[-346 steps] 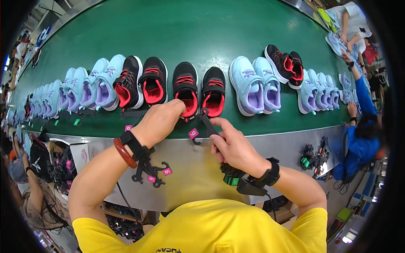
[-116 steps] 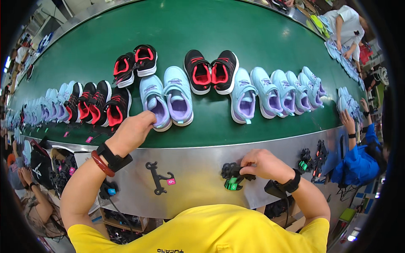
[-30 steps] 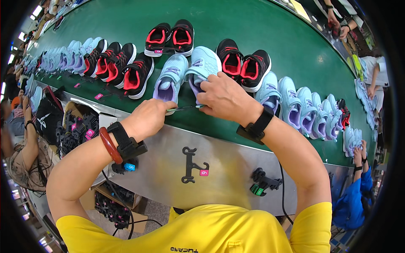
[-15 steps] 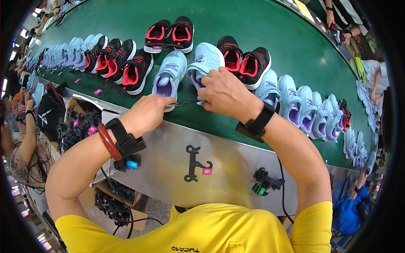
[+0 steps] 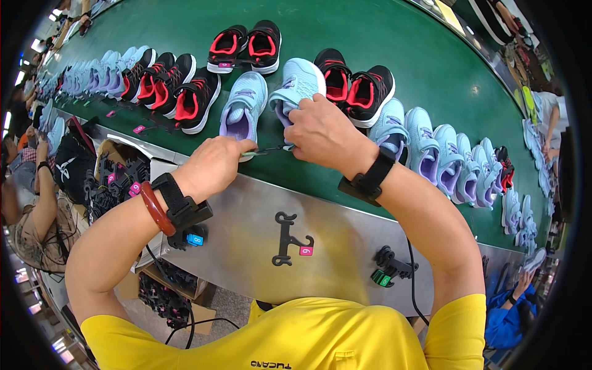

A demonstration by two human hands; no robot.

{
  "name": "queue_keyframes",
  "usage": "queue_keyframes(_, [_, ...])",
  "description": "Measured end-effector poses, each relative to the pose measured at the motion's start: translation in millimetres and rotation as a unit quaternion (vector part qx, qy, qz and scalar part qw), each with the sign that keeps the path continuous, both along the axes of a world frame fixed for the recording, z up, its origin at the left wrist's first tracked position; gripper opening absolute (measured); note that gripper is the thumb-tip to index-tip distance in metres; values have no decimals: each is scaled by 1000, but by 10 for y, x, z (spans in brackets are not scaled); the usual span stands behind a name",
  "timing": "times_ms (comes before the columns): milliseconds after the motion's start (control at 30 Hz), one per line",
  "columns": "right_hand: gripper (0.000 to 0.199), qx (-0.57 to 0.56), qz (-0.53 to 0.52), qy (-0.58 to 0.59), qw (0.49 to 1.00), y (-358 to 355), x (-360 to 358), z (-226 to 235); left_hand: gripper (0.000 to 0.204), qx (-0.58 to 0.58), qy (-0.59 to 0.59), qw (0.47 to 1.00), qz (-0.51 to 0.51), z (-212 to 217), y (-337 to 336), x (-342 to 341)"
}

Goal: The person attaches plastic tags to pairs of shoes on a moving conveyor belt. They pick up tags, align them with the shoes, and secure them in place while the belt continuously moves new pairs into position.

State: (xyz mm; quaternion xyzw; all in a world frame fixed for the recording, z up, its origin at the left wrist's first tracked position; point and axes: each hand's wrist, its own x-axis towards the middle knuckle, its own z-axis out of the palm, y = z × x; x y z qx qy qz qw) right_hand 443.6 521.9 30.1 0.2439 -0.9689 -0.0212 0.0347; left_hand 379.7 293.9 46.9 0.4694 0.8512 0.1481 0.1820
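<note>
A light blue shoe with a lilac lining stands at the near edge of the green table, toes pointing away. Beside it on the right stands its matching light blue shoe. Between their heels stretches a thin black plastic shoe hanger. My left hand pinches the hanger's left end at the left shoe's heel. My right hand is closed at the right shoe's heel, on the hanger's other end; its fingertips are partly hidden. Another black hanger with a pink tag lies on the metal ledge.
Black-and-red shoes and rows of light blue shoes stand on the green table. Left of me is a box of black hangers. A green-tagged hanger lies on the ledge at right. Other people work along both sides.
The shoes have shifted slightly to the left and away. Both hands keep their hold at the heels, with the right hand a little further left.
</note>
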Motion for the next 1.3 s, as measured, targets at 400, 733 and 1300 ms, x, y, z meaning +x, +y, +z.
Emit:
queue_keyframes(400, [19, -263, -41, 61, 962, 53, 213, -295, 59, -166, -90, 981, -49, 196, 55, -132])
queue_keyframes(733, [43, -135, 165, -108, 971, -428, 1054, -167, 32, 149, 103, 977, -111, 250, 922, -312])
queue_keyframes(1300, [23, -398, -126, -313, 853, 38, 1400, -132, 17, 97, 232, 942, -224, -241, 1411, -376])
